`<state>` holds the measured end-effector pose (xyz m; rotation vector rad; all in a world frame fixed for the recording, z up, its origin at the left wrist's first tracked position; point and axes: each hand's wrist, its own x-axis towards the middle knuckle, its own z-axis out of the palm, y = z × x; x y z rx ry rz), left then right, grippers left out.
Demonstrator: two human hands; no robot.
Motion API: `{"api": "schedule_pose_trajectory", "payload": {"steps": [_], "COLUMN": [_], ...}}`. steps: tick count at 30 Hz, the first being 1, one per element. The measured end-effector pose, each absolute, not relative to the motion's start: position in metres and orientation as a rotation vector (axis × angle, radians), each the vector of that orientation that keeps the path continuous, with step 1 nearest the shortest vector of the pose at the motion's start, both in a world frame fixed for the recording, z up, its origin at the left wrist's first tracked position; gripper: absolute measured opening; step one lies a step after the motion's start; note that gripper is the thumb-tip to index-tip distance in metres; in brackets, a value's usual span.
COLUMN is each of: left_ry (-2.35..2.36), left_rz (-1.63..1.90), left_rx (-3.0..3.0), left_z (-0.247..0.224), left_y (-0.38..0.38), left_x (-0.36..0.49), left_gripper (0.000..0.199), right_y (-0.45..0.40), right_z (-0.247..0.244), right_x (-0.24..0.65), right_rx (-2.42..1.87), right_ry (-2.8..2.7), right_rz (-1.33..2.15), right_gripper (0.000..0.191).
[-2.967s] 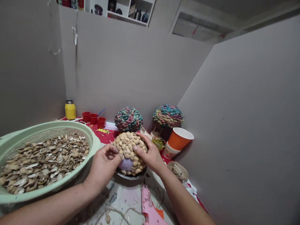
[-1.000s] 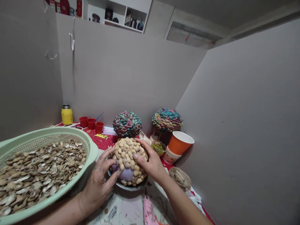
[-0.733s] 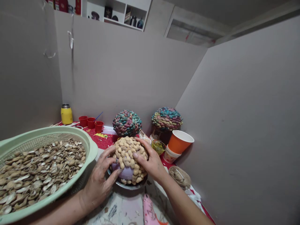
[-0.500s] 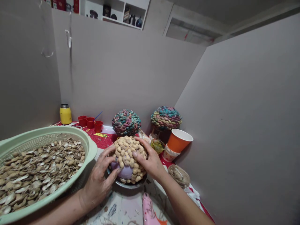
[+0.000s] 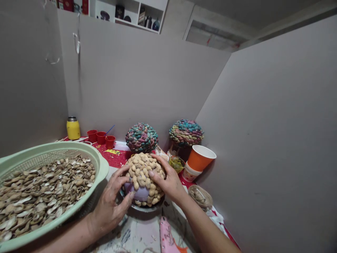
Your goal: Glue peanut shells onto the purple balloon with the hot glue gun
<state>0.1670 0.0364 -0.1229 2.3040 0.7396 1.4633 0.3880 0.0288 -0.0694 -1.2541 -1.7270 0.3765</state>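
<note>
A round form covered in peanut shells [image 5: 143, 170] sits in a shallow metal bowl [image 5: 147, 209] in front of me. On its lower front a smooth purple patch [image 5: 140, 194] is bare. My left hand [image 5: 112, 200] holds the left side of the form, fingertips on the shells and thumb by the edge of the purple patch. From the right, my right hand [image 5: 168, 181] steadies it, with fingers over the top and thumb pressed on the front shells. Below the bowl lies a pink hot glue gun [image 5: 167, 235].
At left stands a green colander [image 5: 101, 163] of shell halves. Behind are two colourful shell-covered balls [image 5: 142, 137], [image 5: 186, 133], red cups [image 5: 101, 137] and a yellow bottle [image 5: 73, 129]. An orange paper cup [image 5: 200, 158] and a twine coil [image 5: 200, 197] lie right, near the grey partition [image 5: 268, 133].
My left thumb has drawn back slightly from the purple patch. The right hand and the shell-covered form stay in place.
</note>
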Motion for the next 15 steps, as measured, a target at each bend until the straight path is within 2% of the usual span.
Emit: {"api": "schedule_pose_trajectory", "payload": {"steps": [4, 8, 15], "left_ry": [0.859, 1.009, 1.007], "left_rz": [1.484, 1.319, 1.123], "left_rx": [2.291, 2.207, 1.992], "left_z": [-0.128, -0.135, -0.135], "left_y": [0.038, 0.043, 0.051], "left_x": [0.165, 0.167, 0.171], "left_gripper": [0.044, 0.054, 0.062], "right_y": [0.029, 0.029, 0.030], "right_z": [-0.069, -0.068, -0.070], "right_x": [0.388, 0.389, 0.390], "right_rx": [-1.259, -1.256, -1.239], "right_ry": [-1.726, -1.728, -1.726], "right_rz": [0.380, 0.388, 0.376], "right_gripper": [0.056, 0.056, 0.054]}}
